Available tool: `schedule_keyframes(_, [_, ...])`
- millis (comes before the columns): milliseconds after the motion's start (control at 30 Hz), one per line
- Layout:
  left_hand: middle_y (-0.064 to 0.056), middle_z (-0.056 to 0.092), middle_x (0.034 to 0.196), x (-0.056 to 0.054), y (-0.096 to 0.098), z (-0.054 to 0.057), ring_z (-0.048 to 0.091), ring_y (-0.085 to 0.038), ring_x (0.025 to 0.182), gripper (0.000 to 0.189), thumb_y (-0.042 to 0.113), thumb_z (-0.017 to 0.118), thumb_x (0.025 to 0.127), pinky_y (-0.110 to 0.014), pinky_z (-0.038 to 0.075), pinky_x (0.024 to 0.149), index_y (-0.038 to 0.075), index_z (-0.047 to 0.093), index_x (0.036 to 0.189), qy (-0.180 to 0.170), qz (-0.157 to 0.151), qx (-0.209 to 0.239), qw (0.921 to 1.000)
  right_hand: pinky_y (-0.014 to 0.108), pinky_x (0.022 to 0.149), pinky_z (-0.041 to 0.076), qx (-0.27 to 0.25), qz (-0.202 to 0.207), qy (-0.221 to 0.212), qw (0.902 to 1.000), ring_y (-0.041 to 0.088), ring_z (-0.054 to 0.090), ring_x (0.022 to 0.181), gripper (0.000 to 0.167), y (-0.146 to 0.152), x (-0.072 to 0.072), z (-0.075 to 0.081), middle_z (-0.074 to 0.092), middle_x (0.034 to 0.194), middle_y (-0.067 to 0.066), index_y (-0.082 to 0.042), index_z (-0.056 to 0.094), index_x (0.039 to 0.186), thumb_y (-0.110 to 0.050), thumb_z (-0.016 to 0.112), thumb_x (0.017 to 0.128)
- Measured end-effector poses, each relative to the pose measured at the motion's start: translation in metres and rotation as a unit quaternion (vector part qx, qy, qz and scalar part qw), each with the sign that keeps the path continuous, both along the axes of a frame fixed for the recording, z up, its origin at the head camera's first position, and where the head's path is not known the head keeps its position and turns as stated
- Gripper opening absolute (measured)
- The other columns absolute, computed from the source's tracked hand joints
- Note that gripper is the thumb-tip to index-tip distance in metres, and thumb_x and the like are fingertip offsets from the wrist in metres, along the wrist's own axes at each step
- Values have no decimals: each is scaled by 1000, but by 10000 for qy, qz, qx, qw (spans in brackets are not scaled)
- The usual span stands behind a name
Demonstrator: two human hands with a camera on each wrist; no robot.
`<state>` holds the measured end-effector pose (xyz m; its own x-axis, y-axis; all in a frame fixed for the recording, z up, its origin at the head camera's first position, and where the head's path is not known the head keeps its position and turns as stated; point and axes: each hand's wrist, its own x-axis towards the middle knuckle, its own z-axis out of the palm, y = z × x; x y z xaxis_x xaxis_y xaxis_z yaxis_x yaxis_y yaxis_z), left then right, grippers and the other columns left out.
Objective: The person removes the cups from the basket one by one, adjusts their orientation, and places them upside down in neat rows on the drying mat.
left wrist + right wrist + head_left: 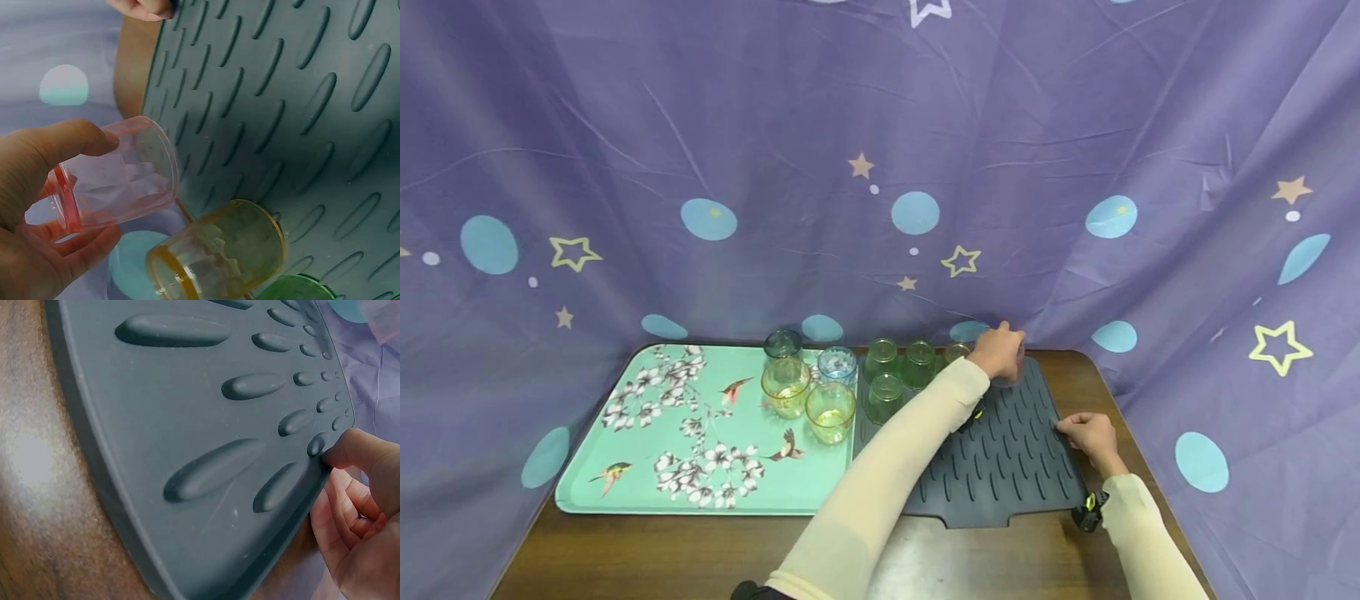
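My left hand point(997, 350) reaches across to the back right of the dark grey drying mat point(1000, 458). It grips a clear pink glass point(125, 175) near its thick base, thumb on one side and fingers on the other, with the mouth facing the mat. Beside it a yellow glass point(219, 250) stands mouth down on the mat, partly hidden by my left hand in the head view. At the mat's right edge, my right hand point(1090, 439) pinches the rim between thumb and fingers, clearest in the right wrist view.
Several green glasses point(884, 397) stand upside down at the mat's back left. On the mint floral tray point(625, 467) to the left are two yellowish glasses point(831, 414), a blue glass point(837, 365) and a dark one point(783, 343). A purple curtain point(820, 250) hangs behind the wooden table point(662, 558).
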<state>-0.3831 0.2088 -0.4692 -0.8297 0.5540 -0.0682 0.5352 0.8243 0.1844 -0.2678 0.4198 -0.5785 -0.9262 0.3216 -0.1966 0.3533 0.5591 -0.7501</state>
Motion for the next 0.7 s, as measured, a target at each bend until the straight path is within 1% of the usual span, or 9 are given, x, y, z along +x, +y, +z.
schedule_keyframes(133, [-5, 56, 133, -4, 4, -11, 63, -20, 111, 73, 32, 86, 77, -32, 57, 83, 25, 56, 143, 22, 72, -201, 9998, 20, 55, 52, 66, -30, -20, 10000, 5, 60, 60, 25, 0, -1, 0, 68, 72, -3, 10, 73, 90, -15, 75, 88])
schedule_keyframes(200, [-6, 57, 134, -4, 5, -16, 64, -20, 111, 76, 35, 86, 77, -32, 58, 84, 26, 53, 145, 113, 108, -281, 9995, 20, 55, 52, 94, -37, -33, 9999, 5, 60, 60, 25, 0, -1, 0, 69, 74, -2, 9, 73, 90, -16, 75, 87])
schedule_keyframes(300, [-7, 59, 133, -4, 7, -24, 65, -21, 112, 77, 41, 86, 77, -32, 58, 85, 27, 53, 146, 311, 110, -439, 9985, 20, 55, 52, 88, -89, -44, 9999, 5, 61, 59, 24, 0, -2, 0, 70, 76, -1, 8, 74, 89, -16, 76, 86])
schedule_keyframes(433, [-7, 60, 130, -1, 10, -33, 65, -22, 112, 74, 50, 85, 78, -32, 58, 86, 28, 55, 142, 508, 58, -610, 9968, 20, 55, 52, 46, -63, 5, 10000, 6, 60, 60, 24, 1, -2, -2, 69, 74, -2, 9, 73, 90, -15, 75, 87])
schedule_keyframes(567, [-6, 60, 131, 0, 10, -42, 63, -21, 115, 74, 53, 83, 80, -32, 58, 86, 27, 54, 142, 571, 14, -687, 9960, 20, 54, 52, 52, -28, 65, 10000, 5, 60, 58, 24, 3, -4, -4, 68, 71, -4, 10, 73, 91, -14, 76, 87])
schedule_keyframes(700, [-6, 59, 128, -2, 11, -54, 60, -19, 115, 65, 52, 75, 89, -31, 58, 86, 23, 51, 142, 577, -1, -696, 9959, 20, 53, 52, 29, -55, 39, 10000, 5, 59, 57, 25, 4, -4, -5, 66, 68, -7, 11, 73, 92, -13, 76, 86])
